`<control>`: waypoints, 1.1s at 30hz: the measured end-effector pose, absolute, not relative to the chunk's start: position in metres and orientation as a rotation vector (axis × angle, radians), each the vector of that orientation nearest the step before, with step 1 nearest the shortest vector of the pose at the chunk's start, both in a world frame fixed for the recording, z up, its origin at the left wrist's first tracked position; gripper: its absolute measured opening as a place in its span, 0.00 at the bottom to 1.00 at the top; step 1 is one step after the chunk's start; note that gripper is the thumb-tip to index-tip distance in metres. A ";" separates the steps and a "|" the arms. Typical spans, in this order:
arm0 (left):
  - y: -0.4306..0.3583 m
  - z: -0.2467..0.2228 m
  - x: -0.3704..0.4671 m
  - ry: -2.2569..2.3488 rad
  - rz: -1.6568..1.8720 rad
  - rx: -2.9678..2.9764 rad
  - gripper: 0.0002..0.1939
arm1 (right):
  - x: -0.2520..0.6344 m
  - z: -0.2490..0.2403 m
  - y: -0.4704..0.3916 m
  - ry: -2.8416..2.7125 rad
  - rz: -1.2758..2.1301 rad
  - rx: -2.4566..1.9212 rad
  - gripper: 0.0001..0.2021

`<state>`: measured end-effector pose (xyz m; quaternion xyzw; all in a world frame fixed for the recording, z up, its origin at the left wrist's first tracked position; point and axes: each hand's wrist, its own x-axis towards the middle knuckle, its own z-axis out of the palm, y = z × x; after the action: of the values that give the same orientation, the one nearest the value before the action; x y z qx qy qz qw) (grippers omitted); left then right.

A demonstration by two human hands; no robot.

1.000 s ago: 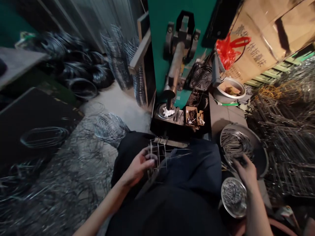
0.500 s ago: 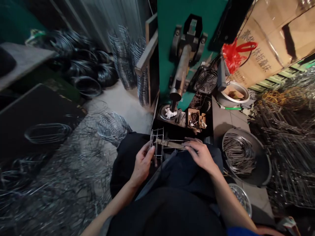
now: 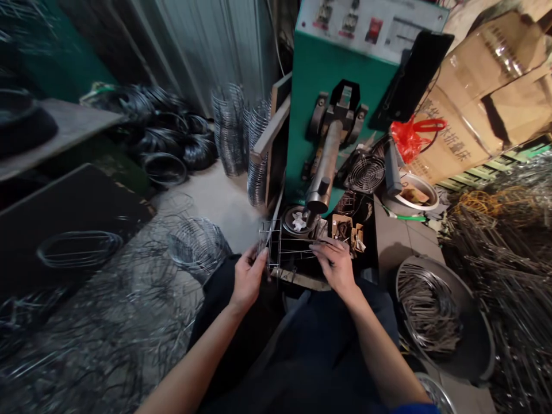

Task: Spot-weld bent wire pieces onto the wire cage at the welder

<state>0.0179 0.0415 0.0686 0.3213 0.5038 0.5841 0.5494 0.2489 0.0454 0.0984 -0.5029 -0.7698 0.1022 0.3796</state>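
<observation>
My left hand is closed on the left side of a small wire frame made of thin crossed rods. Thin wires run rightward from the frame to my right hand, whose fingers pinch their far ends. Both hands are above my lap, just below the metal arm of a green machine. Under the arm's tip stands a round dish with something white in it. A pale strip lies below the wires.
At the right, a large basin holds many short rods. Small cardboard boxes sit beyond my right hand. Rolled wire mesh stands on the floor at the left, among loose wire. A wooden board stands beside the machine.
The view has tilted up, showing more of the machine. Both hands have moved forward with the wire frame and wires, away from the pale strip and closer to the machine arm.
</observation>
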 end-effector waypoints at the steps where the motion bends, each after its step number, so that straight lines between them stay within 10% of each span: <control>1: 0.046 0.070 0.016 1.180 1.383 0.748 0.30 | 0.247 0.098 0.049 -1.952 0.257 -1.285 0.10; 33: 0.091 0.091 0.006 1.152 1.374 0.732 0.28 | 0.245 0.106 0.079 -1.676 0.272 -1.289 0.07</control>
<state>0.0058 0.0906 0.0908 0.3116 0.4902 0.5846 0.5664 0.2446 0.0789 0.1061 -0.5292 -0.6881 0.1118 0.4837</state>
